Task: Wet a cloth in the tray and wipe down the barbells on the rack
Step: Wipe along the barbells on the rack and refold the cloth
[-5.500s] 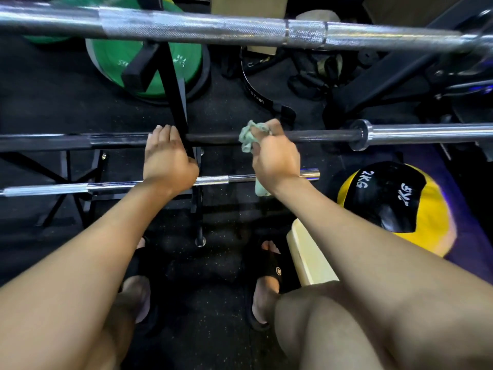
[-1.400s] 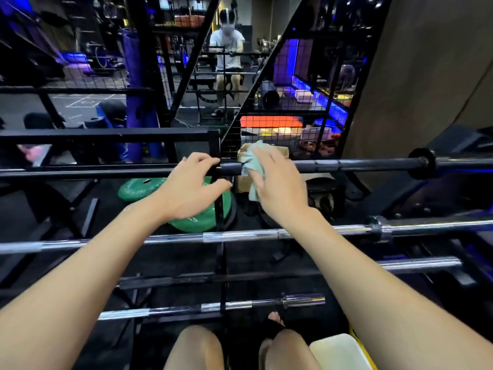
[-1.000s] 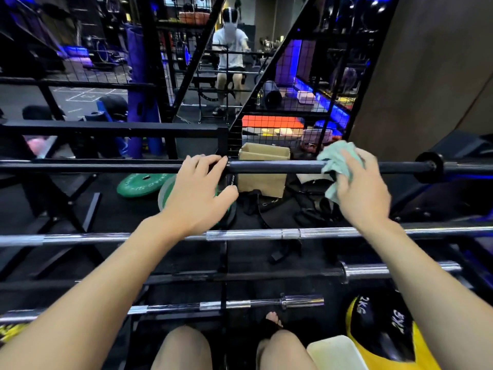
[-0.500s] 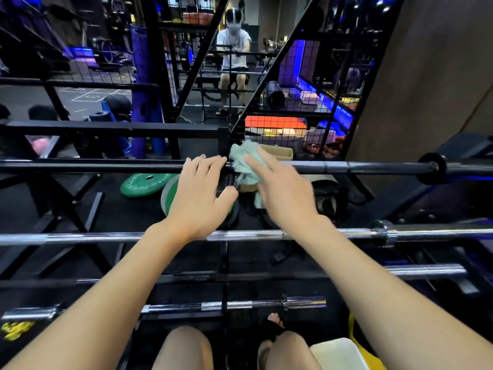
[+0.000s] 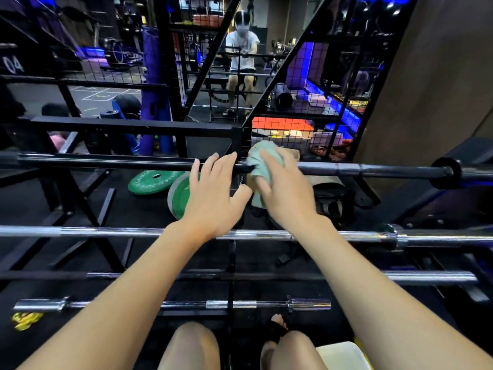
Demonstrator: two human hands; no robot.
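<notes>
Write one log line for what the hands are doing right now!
step: wiping | left hand: resting on black top barbell | right hand: pressing pale green cloth on that barbell | view: blurred

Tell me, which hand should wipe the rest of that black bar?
The right hand. It already grips the green cloth against the black bar, with unwiped bar stretching to its side. The left hand holds no cloth and just rests on the bar.

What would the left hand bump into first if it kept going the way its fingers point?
Probably the black rack crossbeam just beyond. The left hand already rests its fingers on the black barbell; depth past it is unclear.
</notes>
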